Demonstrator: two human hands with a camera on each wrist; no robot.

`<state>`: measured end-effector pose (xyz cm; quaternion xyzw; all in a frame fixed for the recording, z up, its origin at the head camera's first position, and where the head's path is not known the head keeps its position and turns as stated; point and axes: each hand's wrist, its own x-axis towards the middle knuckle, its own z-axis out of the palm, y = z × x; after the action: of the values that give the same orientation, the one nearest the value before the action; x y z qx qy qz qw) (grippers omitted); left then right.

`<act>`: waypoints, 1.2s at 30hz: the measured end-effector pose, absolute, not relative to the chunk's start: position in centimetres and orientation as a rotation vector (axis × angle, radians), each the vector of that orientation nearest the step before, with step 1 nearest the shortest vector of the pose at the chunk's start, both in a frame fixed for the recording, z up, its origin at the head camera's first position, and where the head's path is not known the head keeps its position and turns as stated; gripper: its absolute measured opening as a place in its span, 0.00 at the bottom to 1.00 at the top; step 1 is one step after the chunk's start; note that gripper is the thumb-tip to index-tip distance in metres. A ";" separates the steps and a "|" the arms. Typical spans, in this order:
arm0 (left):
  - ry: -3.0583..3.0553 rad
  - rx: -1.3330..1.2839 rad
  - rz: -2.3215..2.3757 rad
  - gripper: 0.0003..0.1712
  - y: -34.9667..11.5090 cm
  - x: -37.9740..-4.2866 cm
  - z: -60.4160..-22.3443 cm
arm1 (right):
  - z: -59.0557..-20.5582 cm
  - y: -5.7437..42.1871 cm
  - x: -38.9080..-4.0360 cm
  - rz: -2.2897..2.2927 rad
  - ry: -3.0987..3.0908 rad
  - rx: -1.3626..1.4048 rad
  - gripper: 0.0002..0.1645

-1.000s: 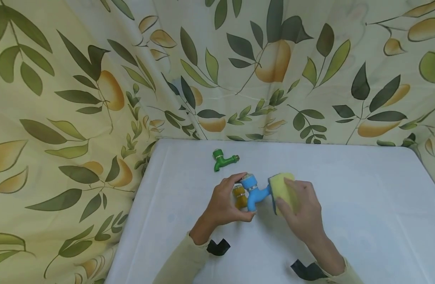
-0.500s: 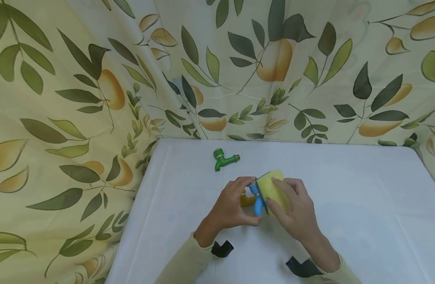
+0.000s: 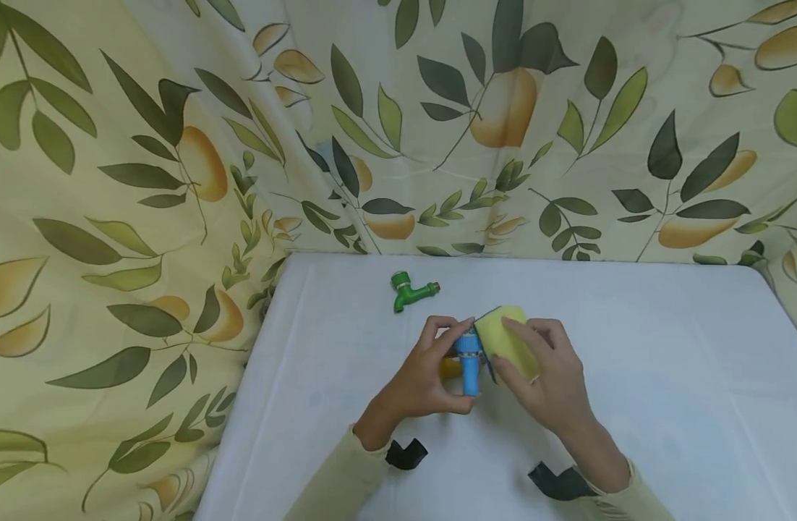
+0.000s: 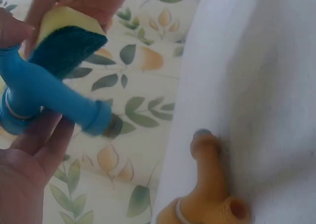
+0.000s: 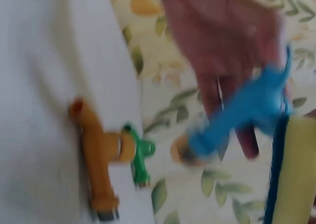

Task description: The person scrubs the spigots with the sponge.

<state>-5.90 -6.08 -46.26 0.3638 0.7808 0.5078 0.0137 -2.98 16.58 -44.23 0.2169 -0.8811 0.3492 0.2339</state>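
Observation:
My left hand [image 3: 419, 376] holds a blue plastic tap [image 3: 469, 362] between thumb and fingertips, its spout and cap ends pinched. In the left wrist view the tap's threaded metal end [image 4: 114, 126] points away from the palm. The right hand [image 3: 555, 376] grips a yellow sponge [image 3: 505, 344] with a dark green scouring side [image 4: 69, 49], right at the blue tap. Behind the left hand and partly hidden, an orange-yellow tap [image 5: 94, 155] lies on the white table.
A green tap [image 3: 411, 291] lies farther back on the white-covered table [image 3: 665, 347]. Leaf-and-fruit patterned cloth [image 3: 385, 130] hangs behind and to the left. Black straps [image 3: 406, 454] are at both wrists.
The blue tap has turned in my left hand, its threaded end swinging out of the head view. The sponge has moved left against the tap. The green tap stays put.

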 end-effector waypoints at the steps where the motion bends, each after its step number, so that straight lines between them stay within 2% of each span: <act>1: 2.404 1.107 1.600 0.63 -6.1 -5.9 -46.2 | -44.2 16.6 -2.9 0.961 -2.421 0.598 0.33; 7: 2.318 0.996 1.683 0.58 -6.1 -6.0 -46.0 | -43.9 16.7 -3.0 0.981 -2.397 0.628 0.32; 11: 2.380 1.023 1.623 0.53 -6.2 -6.1 -46.3 | -43.9 16.9 -2.9 1.028 -2.407 0.775 0.32; 17: 2.436 1.088 1.599 0.54 -6.3 -6.0 -46.4 | -43.8 17.4 -3.3 1.034 -2.395 0.774 0.32; 20: 2.407 1.089 1.627 0.53 -6.3 -5.8 -46.2 | -43.7 17.7 -3.1 1.118 -2.353 0.883 0.32; 29: 2.418 1.164 1.644 0.54 -6.1 -5.9 -45.9 | -43.7 17.9 -2.9 1.146 -2.273 0.966 0.28; 36: 2.423 1.177 1.685 0.55 -6.2 -5.9 -45.7 | -43.4 17.8 -2.7 1.101 -2.286 0.885 0.29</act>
<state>-5.89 -6.17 -45.75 0.3703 0.7624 0.5303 -0.0178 -2.72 17.76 -43.38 0.3208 -0.8288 0.3994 0.2252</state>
